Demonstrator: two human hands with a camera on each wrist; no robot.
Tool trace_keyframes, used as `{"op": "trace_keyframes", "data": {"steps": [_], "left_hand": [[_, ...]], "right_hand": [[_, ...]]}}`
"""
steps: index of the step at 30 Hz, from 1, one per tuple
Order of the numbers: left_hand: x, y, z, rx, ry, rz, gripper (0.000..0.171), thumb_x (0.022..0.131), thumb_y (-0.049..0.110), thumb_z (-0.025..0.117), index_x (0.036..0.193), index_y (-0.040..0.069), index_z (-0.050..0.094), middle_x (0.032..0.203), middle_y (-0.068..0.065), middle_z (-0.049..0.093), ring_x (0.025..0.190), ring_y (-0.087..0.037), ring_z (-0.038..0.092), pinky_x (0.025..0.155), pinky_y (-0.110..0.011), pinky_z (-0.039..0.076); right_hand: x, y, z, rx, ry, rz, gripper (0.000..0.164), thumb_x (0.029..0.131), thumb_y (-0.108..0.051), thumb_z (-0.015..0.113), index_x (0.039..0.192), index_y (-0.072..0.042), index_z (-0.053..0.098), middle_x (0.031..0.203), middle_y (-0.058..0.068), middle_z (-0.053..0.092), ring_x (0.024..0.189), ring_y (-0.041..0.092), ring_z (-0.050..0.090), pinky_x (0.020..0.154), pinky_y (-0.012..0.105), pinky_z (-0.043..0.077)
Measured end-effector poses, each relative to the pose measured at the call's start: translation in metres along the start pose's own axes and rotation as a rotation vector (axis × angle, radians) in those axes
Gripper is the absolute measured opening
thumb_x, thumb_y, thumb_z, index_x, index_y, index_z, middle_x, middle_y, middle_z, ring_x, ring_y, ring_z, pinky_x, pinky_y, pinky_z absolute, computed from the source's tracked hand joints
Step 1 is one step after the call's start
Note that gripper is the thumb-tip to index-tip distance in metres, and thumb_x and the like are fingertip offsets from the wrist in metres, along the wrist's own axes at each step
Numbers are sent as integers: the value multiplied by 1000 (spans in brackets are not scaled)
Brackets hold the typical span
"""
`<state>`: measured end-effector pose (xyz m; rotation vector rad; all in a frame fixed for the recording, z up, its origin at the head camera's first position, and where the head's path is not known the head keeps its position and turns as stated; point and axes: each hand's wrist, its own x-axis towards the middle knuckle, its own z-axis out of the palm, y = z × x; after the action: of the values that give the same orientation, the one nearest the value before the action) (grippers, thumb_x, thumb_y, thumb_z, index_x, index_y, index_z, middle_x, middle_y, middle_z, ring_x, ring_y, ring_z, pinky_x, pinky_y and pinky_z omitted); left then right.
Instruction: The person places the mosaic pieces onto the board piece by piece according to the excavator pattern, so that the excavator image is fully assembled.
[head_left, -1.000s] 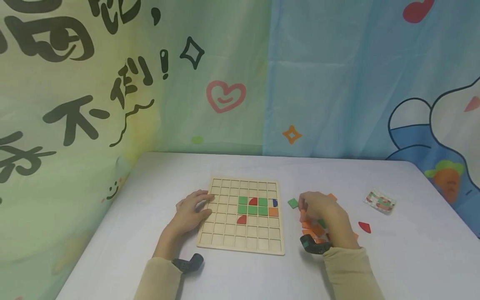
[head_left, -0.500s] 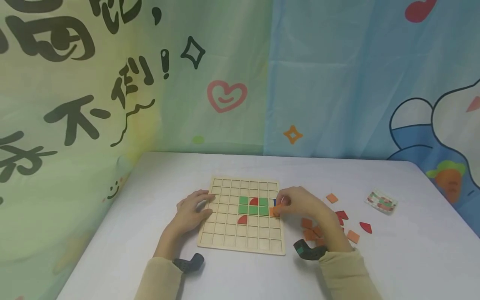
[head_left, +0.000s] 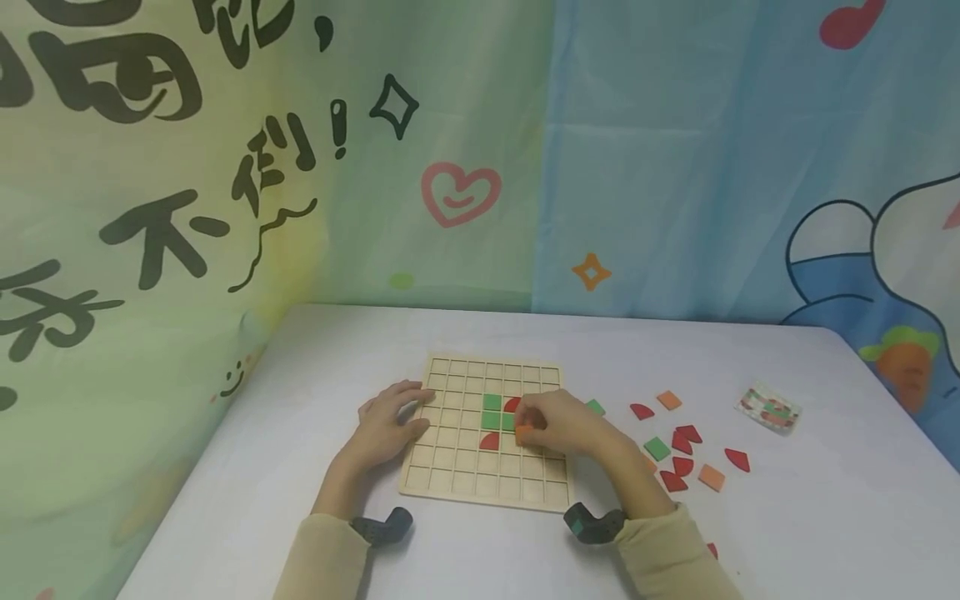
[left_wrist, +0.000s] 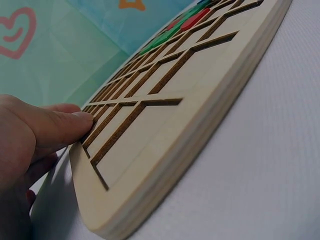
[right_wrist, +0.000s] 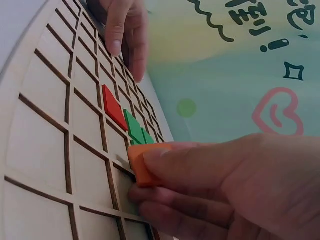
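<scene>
Orange tile (head_left: 522,435): in the head view it is over the wooden grid board (head_left: 444,479), pinched by the right hand (head_left: 562,421), near a red piece (head_left: 489,441); the left hand (head_left: 388,427) rests spread at the board's left edge. In the left wrist view, that hand's thumb touches the edge, apparently steadying it. In the right wrist view, the right grip pinches the tile, tilted; placing seems in hand, next calling for levelling it into a cell.
</scene>
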<state>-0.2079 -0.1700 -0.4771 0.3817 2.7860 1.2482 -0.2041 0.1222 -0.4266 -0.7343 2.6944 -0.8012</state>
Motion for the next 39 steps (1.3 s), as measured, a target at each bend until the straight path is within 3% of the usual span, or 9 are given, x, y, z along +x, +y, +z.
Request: {"op": "trace_keyframes", "data": {"steps": [11, 20, 32, 39], "left_hand": [[0, -1, 1, 4, -2, -10, 41, 88, 23, 66, 128, 18, 58, 147, -8, 43, 141, -31, 29, 111, -57, 4], [0, 1, 1, 5, -2, -12, 41, 88, 23, 66, 128, 18, 58, 146, -7, 44, 141, -31, 29, 111, -58, 4], [0, 2, 1, 3, -2, -8, 42, 88, 23, 66, 128, 18, 58, 146, -7, 43, 141, -31, 29, 111, -58, 4], [0, 1, 0, 0, 1, -1, 42, 88, 23, 66, 128, 17, 58, 146, -8, 44, 141, -32, 29, 111, -58, 4]], "right_hand": [[2, -3, 10, 8, 23, -16, 6, 83, -16, 73, 86, -17, 68, 77, -11, 66, 74, 4, 59, 70, 25, 50], [4, -8, 13, -21, 50, -41, 9, 83, -17, 73, 88, -12, 68, 78, -8, 66, 72, 3, 57, 65, 20, 48], [8, -13, 20, -61, 69, 22, 9, 82, -18, 74, 80, -19, 66, 69, -12, 58, 65, 6, 49, 61, 22, 43], [7, -19, 21, -159, 107, 53, 12, 79, -24, 77, 76, -23, 65, 79, -12, 58, 69, 7, 50, 62, 27, 44]]}}
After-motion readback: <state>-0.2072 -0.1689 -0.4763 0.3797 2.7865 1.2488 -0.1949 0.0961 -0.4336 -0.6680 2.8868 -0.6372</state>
